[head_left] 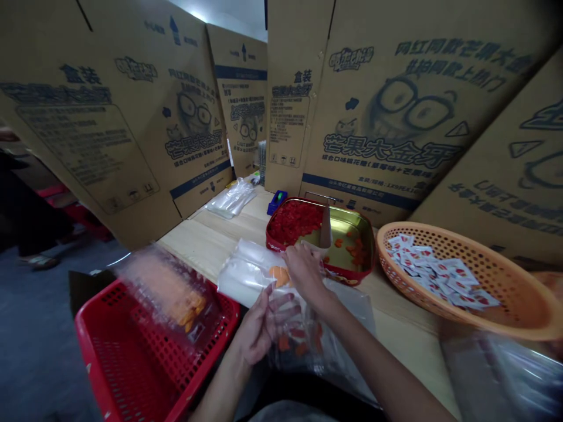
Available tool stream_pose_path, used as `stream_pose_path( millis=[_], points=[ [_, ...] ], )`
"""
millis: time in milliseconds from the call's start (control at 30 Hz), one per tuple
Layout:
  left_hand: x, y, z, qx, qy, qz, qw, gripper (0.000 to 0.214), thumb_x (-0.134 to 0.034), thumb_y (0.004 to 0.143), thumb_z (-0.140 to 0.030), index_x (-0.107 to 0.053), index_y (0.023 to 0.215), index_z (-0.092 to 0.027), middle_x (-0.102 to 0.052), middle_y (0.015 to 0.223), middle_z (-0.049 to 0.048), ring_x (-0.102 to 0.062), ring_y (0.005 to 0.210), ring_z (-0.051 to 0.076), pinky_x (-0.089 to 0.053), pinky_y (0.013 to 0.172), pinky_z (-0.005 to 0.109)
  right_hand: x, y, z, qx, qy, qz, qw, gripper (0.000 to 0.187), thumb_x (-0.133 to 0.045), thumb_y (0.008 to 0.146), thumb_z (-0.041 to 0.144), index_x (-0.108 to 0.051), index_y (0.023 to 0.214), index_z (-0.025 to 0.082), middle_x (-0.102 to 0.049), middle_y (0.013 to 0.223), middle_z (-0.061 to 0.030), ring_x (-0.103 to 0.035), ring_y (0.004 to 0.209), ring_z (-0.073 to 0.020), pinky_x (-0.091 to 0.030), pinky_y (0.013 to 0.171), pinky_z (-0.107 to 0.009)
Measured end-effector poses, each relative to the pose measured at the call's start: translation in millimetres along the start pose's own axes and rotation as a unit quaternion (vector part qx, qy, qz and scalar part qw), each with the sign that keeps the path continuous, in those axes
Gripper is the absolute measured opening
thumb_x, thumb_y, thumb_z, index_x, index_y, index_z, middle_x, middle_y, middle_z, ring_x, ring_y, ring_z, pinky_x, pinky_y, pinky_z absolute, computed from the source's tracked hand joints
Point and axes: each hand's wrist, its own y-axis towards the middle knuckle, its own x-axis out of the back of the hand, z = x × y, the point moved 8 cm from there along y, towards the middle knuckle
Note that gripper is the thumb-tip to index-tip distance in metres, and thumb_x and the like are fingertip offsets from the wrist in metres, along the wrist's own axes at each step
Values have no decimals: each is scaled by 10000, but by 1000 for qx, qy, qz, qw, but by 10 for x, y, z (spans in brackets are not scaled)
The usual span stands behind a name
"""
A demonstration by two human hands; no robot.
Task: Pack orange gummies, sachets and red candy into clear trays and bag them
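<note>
At the bench, your right hand is pinching the upper part of a clear plastic bag, its fingers closed on the film, apparently to keep that side raised and under control. Your left hand is resting against the lower film with its fingers spread well apart, and this view does not settle whether they are gripping the bag or only steadying it. The bag is lying across the bench between your hands, with orange pieces showing inside it. Just beyond your right hand, a red-rimmed metal tray is holding red pieces on one side and orange pieces on the other, seemingly placed for easy reach, with a flat metal utensil standing in it. An orange plastic basket of small printed sachets is sitting to your right, while a red plastic basket is standing to your left beside the bench, under a blurred bag of orange pieces. A blue tape dispenser and folded plastic bags are lying farther back, near the printed cardboard cartons that are standing around the bench
</note>
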Motion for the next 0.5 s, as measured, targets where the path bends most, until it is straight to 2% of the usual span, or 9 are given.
stream_pose_path(
  millis=[67,167,233,333,433,467,500],
  points=[
    [-50,-18,25,-10,1,14,1000,520,-558,782,-461,-411,1240,-264,-565,1172,138,-591,1022,295,-449,843,461,-112,40,129,18,-17,-5,1000,238,-413,914,311,-600,854,175,-587,905,-97,-477,900,-243,-245,680,-334],
    [-82,-40,24,-26,30,11,999,541,-646,749,-272,-408,1234,-257,-579,1143,128,-611,976,294,-470,802,444,-226,46,192,30,-15,2,999,227,-419,912,318,-587,907,165,-583,939,-100,-472,908,-244,-261,697,-340],
    [-72,-47,12,-27,49,-6,998,577,-653,710,-132,-417,1223,-246,-586,1134,127,-621,951,293,-479,782,434,-250,32,200,42,-6,9,999,213,-433,905,316,-581,934,166,-577,970,-102,-469,932,-249,-277,711,-346],
    [-41,-59,-19,-18,51,-21,998,605,-627,666,-47,-431,1209,-228,-594,1122,127,-620,957,310,-480,788,448,-214,-29,106,37,33,11,999,186,-479,878,316,-590,928,176,-573,992,-99,-473,958,-259,-309,757,-371],
    [19,-95,-45,-4,48,-44,998,613,-608,662,-31,-433,1212,-241,-588,1141,113,-610,986,318,-480,800,453,-104,-208,-192,-38,176,-23,983,228,-563,808,274,-576,1014,176,-565,1074,-110,-467,1040,-274,-335,848,-417],
    [29,-111,-46,1,49,-50,998,611,-603,672,-37,-428,1218,-248,-581,1159,111,-604,1000,315,-479,805,447,-91,-306,-322,-78,265,-29,960,287,-576,790,260,-554,1061,170,-562,1102,-117,-473,1059,-270,-352,866,-420],
    [24,-126,-45,5,52,-51,997,605,-598,685,-48,-421,1226,-254,-572,1180,110,-597,1017,309,-478,812,437,-120,-420,-436,-119,373,-18,920,332,-576,782,262,-533,1096,163,-565,1117,-122,-494,1058,-261,-377,868,-415]
  ],
)
